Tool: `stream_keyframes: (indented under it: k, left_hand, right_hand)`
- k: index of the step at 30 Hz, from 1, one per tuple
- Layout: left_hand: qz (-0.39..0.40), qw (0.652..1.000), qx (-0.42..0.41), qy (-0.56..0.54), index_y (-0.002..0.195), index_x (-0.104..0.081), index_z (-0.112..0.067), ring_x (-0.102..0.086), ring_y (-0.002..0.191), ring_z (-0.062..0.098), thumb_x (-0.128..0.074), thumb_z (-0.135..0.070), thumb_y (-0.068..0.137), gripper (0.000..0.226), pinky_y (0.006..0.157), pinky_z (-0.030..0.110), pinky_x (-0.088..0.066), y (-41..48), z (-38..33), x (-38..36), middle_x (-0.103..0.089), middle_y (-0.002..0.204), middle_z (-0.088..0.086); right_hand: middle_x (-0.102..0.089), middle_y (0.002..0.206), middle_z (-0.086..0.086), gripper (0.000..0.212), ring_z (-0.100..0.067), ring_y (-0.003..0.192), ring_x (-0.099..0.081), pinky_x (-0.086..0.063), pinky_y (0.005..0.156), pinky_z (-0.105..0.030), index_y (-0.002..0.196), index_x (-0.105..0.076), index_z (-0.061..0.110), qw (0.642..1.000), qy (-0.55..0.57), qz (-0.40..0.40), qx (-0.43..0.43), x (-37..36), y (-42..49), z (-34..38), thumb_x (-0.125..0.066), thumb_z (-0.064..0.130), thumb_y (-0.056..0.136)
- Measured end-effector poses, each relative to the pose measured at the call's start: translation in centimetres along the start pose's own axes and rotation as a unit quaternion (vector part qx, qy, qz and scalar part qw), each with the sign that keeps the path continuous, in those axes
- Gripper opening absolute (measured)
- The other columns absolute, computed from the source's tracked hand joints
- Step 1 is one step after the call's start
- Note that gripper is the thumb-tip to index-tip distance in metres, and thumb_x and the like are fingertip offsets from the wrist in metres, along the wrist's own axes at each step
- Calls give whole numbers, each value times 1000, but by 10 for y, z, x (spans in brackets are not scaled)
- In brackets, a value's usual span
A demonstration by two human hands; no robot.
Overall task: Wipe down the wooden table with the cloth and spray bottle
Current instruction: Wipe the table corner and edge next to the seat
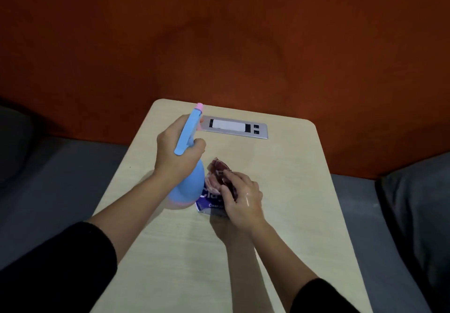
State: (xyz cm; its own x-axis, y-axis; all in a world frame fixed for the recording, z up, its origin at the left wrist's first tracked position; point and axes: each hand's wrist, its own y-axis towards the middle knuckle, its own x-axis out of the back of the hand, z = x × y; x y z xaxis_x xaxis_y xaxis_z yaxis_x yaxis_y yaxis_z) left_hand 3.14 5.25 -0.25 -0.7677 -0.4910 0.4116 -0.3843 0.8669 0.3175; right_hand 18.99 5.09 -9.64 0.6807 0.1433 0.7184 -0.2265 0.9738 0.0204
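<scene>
The spray bottle (192, 186) is light blue with a pink nozzle tip and a pink band near its base. It leans with the nozzle toward the far edge, and the left grip (175, 152) curls round its neck. Just beside its body, the bunched reddish-pink cloth (218, 172) sits pinched in the right grip (243, 195). Both are over the pale wooden counter (280, 191), which has rounded corners.

Dim, flat light overall. Table top (280, 191) brightest zone; frame corners fall near black. Soft shadow under right hand (243, 198), spreading left of forearm. Small specular sheen on its knuckles. Wide-angle bowing at edges. Slight softness throughout; cloth (219, 169) texture smeared.
</scene>
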Motion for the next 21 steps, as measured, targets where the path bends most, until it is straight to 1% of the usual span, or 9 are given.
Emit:
stream_keyframes:
  k: [2,5,8,9,11,14,15,18,21]
  left_hand:
    - [1,1000,7,4,86,-59,-28,-43,56,23,-59,7,73,37,46,12,-32,-1,5,3,-57,74,23]
    - [8,1000,24,-4,79,-56,-31,-37,50,12,-60,6,73,37,44,10,-30,-4,12,5,-46,61,8]
    - [18,1000,23,1,87,-60,-22,-44,57,21,-61,4,75,29,48,10,-33,-8,15,6,-61,77,21]
    - [19,1000,17,4,88,-61,-20,-45,59,23,-61,3,75,26,49,10,-33,-8,16,6,-62,82,23]
    - [25,1000,6,4,90,-62,-16,-48,62,20,-61,-2,76,20,52,9,-34,-9,17,8,-64,88,24]
    - [57,998,12,-18,93,-61,-34,-55,61,1,-66,-8,78,31,57,3,-37,-8,19,15,-69,96,11]
    - [78,997,19,-16,93,-57,-45,-56,63,-1,-68,-12,77,38,58,2,-38,-8,19,20,-69,97,5]
    - [176,983,51,-14,100,-52,-55,-62,84,-1,-71,-33,68,43,73,15,-45,-7,19,32,-66,103,-10]
    - [241,965,98,18,113,-55,-44,-62,102,16,-72,-37,60,56,81,29,-46,-3,21,40,-65,110,-2]
  right_hand:
    - [-57,129,-1,36,-23,116,-49,-35,102,-31,127,-57,23,999,43,20,-7,9,4,-3,-55,25,90]
    - [-67,113,-3,30,-14,100,-60,-40,83,-10,119,-63,22,993,117,6,-33,28,8,-7,-59,21,89]
    - [-65,114,-10,34,-15,94,-60,-40,78,-13,123,-59,22,988,131,-24,-78,38,13,-14,-59,17,89]
    - [-61,118,-10,37,-19,98,-59,-42,79,-19,125,-56,22,989,112,-42,-84,40,14,-15,-57,14,89]
    - [-56,124,-13,42,-29,106,-54,-44,81,-34,125,-56,17,993,-38,-104,-40,46,14,-15,-57,6,85]
    - [-62,110,-16,26,-39,95,-55,-41,74,-42,96,-68,12,946,-221,-198,131,49,11,-7,-67,8,70]
    - [-63,105,-12,18,-35,92,-54,-38,75,-40,88,-68,14,939,-231,-191,168,47,7,-3,-69,20,72]
    - [-59,105,-3,39,-29,97,-48,-31,84,-39,89,-65,18,936,-319,-44,145,32,-5,6,-61,53,74]
    - [-56,113,-3,33,-28,108,-46,-27,87,-37,104,-57,17,942,-322,49,75,18,-10,11,-53,39,80]
